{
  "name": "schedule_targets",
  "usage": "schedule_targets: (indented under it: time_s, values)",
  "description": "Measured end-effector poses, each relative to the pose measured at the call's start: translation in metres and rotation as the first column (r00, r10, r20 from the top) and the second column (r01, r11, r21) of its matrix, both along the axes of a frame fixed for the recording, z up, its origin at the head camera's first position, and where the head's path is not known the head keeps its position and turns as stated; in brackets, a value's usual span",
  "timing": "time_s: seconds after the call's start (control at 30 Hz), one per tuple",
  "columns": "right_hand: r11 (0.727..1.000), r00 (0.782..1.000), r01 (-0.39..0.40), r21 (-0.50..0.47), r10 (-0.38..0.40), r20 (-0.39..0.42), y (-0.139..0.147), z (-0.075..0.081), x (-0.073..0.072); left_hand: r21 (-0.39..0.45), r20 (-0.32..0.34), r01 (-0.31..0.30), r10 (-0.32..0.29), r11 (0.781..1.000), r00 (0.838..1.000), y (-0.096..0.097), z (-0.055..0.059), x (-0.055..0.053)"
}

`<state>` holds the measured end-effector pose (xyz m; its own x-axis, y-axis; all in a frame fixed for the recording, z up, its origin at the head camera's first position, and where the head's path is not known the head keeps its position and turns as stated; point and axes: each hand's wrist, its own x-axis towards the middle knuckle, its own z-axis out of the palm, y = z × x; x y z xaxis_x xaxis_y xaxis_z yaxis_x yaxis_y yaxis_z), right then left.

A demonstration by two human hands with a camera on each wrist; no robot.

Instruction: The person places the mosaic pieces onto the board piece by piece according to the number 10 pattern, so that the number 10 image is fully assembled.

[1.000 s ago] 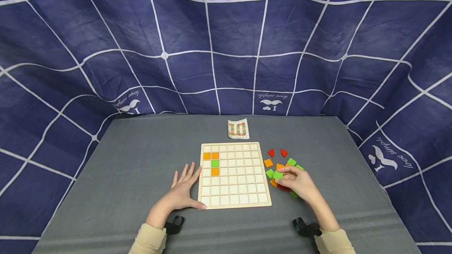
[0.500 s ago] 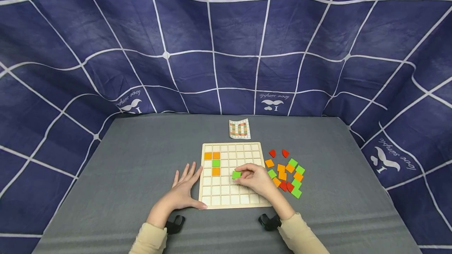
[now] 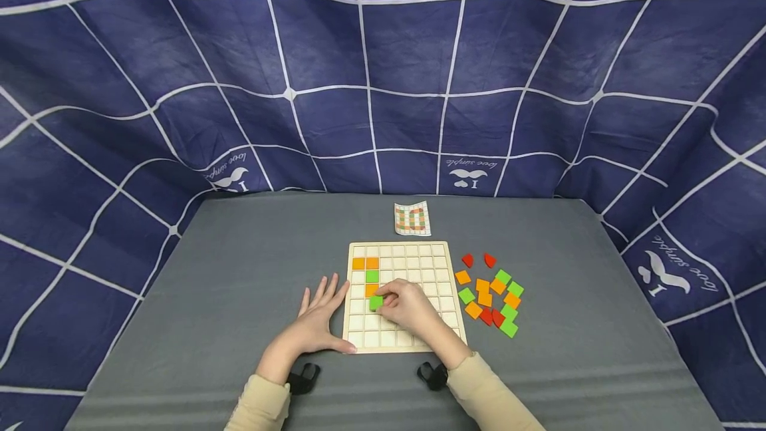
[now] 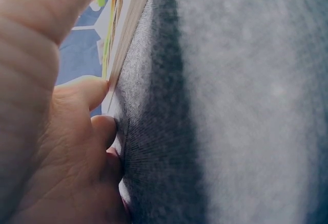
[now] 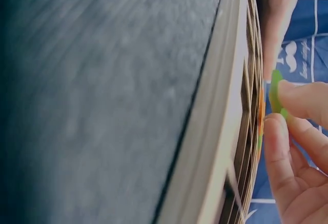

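A pale wooden grid board (image 3: pixel 419 344) lies on the table, with orange tiles (image 3: pixel 358 263) and one green tile (image 3: pixel 372 276) set in its upper left cells. My right hand (image 3: pixel 409 308) pinches a green square tile (image 3: pixel 376 302) between thumb and fingers, just below the lowest orange tile on the board. The right wrist view shows the same green tile (image 5: pixel 275 92) tilted between the fingertips, close over the grid. My left hand (image 3: pixel 317 324) is spread at the board's left side, its thumb at the lower left corner and fingertips at the left edge.
Right of the board lie loose tiles: several green squares (image 3: pixel 509 328), several orange squares (image 3: pixel 473 310) and red rounded pieces (image 3: pixel 490 260). Behind the board is a small printed pattern card (image 3: pixel 412 219). A blue checked curtain (image 3: pixel 401 122) surrounds the grey table (image 3: pixel 263 245).
My right hand has picked the green tile from the loose pieces and carried it left across the board to the column of placed tiles. My left hand stays at the board's edge.
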<state>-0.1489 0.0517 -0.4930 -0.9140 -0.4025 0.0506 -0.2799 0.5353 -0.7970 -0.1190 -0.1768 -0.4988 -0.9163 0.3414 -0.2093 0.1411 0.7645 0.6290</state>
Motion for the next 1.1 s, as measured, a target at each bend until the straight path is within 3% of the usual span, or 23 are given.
schedule_targets:
  time_s: [0.33,0.9,1.1]
  values:
    - [0.987,0.994,-0.042,0.156,0.057,-0.092,-0.01,0.003,0.0,-0.009,-0.006,0.0,0.0,1.0,1.0,0.001,-0.003,-0.002]
    - [0.98,0.987,-0.006,0.199,0.038,-0.154,-0.013,0.004,-0.003,-0.015,-0.006,-0.005,0.005,1.0,1.0,0.001,-0.002,-0.004]
    - [0.983,0.989,-0.015,0.186,0.042,-0.141,-0.014,0.002,-0.003,-0.016,-0.009,-0.006,0.006,1.0,1.0,0.0,-0.003,-0.003]
